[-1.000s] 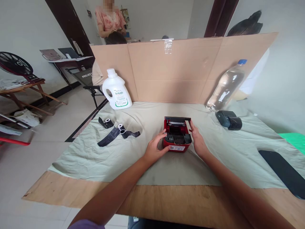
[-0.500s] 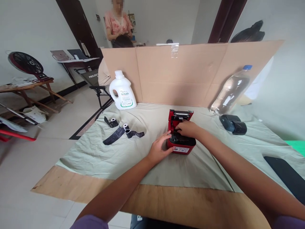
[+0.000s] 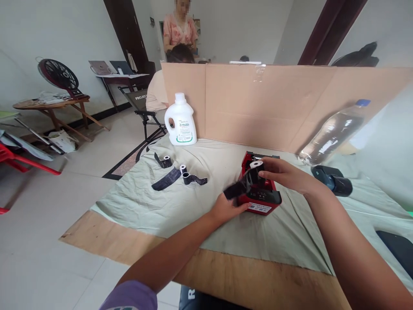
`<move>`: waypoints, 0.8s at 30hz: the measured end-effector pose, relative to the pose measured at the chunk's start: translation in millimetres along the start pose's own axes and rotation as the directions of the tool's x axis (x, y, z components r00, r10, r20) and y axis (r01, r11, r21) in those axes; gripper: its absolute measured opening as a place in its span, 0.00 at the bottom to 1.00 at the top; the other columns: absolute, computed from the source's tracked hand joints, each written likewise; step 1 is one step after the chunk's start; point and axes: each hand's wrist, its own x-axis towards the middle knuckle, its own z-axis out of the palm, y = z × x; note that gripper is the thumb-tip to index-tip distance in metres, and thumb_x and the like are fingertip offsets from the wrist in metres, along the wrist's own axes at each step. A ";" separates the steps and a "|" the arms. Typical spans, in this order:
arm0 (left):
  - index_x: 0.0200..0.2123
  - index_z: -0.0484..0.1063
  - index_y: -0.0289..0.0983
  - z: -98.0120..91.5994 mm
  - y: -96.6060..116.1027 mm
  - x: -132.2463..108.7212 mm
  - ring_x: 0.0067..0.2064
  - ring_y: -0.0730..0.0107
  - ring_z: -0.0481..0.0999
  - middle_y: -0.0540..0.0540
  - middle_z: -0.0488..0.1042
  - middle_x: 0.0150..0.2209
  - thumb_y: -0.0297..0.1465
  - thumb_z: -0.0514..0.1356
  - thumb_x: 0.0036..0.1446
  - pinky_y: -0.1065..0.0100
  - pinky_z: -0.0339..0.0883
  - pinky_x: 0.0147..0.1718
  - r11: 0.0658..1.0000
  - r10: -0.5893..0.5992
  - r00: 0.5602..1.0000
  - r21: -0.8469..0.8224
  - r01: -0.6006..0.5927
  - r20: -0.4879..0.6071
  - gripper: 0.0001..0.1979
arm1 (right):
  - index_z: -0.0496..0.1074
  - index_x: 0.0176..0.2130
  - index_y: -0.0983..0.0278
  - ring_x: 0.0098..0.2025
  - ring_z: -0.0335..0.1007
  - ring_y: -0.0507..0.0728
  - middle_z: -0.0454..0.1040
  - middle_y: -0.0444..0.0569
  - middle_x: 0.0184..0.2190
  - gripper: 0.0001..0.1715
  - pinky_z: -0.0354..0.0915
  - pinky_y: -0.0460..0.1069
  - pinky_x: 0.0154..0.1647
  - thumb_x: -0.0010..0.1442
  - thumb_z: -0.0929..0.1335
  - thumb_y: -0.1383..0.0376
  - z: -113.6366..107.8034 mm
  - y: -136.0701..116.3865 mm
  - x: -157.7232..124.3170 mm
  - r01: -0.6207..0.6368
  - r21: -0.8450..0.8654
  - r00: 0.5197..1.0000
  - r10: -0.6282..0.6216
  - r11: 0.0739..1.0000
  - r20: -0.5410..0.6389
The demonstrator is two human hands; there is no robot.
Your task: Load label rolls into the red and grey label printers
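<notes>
A small red-and-black receipt printer (image 3: 258, 208) stands on the cloth in front of me with its lid raised. My right hand (image 3: 284, 174) pinches a roll of black paper (image 3: 257, 173) over the printer's opening. From the roll a loose black strip trails to the left. My left hand (image 3: 227, 211) grips the printer's left side, thumb along its front; the strip hides part of the fingers. Left of the printer, other black paper rolls lie on the cloth: one roll (image 3: 167, 162) farther back, another roll (image 3: 186, 177) nearer with its tail unrolled.
A white detergent jug (image 3: 181, 122) stands at the back left, before a cardboard screen (image 3: 251, 103). A clear bottle (image 3: 334, 133) leans at the right, near a dark device (image 3: 332, 180). A black phone-like slab (image 3: 395, 247) lies at the right edge. People are behind the screen.
My right hand has come up out of the printer and now holds the black paper roll above it. My left hand stays at the printer's side. The view has shifted left.
</notes>
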 end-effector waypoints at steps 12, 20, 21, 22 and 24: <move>0.58 0.68 0.42 -6.8 3.1 2.5 0.66 0.55 0.67 0.42 0.69 0.64 0.37 0.67 0.57 0.53 0.62 0.66 0.997 0.056 0.998 -0.051 -0.054 0.039 0.26 | 0.70 0.42 0.64 0.30 0.72 0.54 0.76 0.48 0.34 0.11 0.67 0.49 0.32 0.58 0.67 0.67 97.6 -19.2 158.3 -0.037 -0.078 0.973 0.018 0.996 -0.231; 0.53 0.72 0.39 -7.6 -2.9 3.8 0.56 0.54 0.75 0.42 0.76 0.54 0.40 0.66 0.55 0.57 0.72 0.54 1.000 -0.017 0.996 0.008 0.017 0.089 0.23 | 0.68 0.45 0.63 0.44 0.71 0.62 0.76 0.55 0.44 0.11 0.66 0.53 0.43 0.60 0.65 0.70 141.9 -23.8 232.0 -0.018 -0.367 0.959 -0.088 0.930 -0.268; 0.51 0.72 0.38 -6.6 -5.7 3.6 0.55 0.54 0.76 0.43 0.77 0.53 0.40 0.66 0.55 0.57 0.72 0.53 0.999 -0.034 0.994 0.023 0.031 0.105 0.22 | 0.68 0.45 0.63 0.44 0.71 0.62 0.75 0.56 0.44 0.11 0.66 0.53 0.43 0.61 0.64 0.70 146.3 -25.8 237.7 -0.013 -0.388 0.959 -0.098 0.922 -0.267; 0.49 0.73 0.38 -5.6 -8.1 3.4 0.54 0.54 0.76 0.43 0.78 0.51 0.39 0.66 0.54 0.57 0.72 0.53 0.998 -0.047 0.991 0.040 0.043 0.123 0.21 | 0.67 0.46 0.63 0.45 0.70 0.63 0.75 0.56 0.45 0.11 0.65 0.53 0.43 0.61 0.64 0.70 150.3 -27.8 242.8 -0.007 -0.406 0.958 -0.111 0.914 -0.266; 0.44 0.74 0.38 -4.2 -10.5 3.3 0.53 0.53 0.77 0.44 0.79 0.47 0.38 0.66 0.54 0.57 0.72 0.53 0.995 -0.074 0.983 0.077 0.062 0.167 0.16 | 0.66 0.48 0.64 0.47 0.70 0.64 0.74 0.58 0.47 0.12 0.65 0.54 0.44 0.63 0.63 0.70 157.1 -31.4 252.4 0.010 -0.423 0.953 -0.137 0.906 -0.271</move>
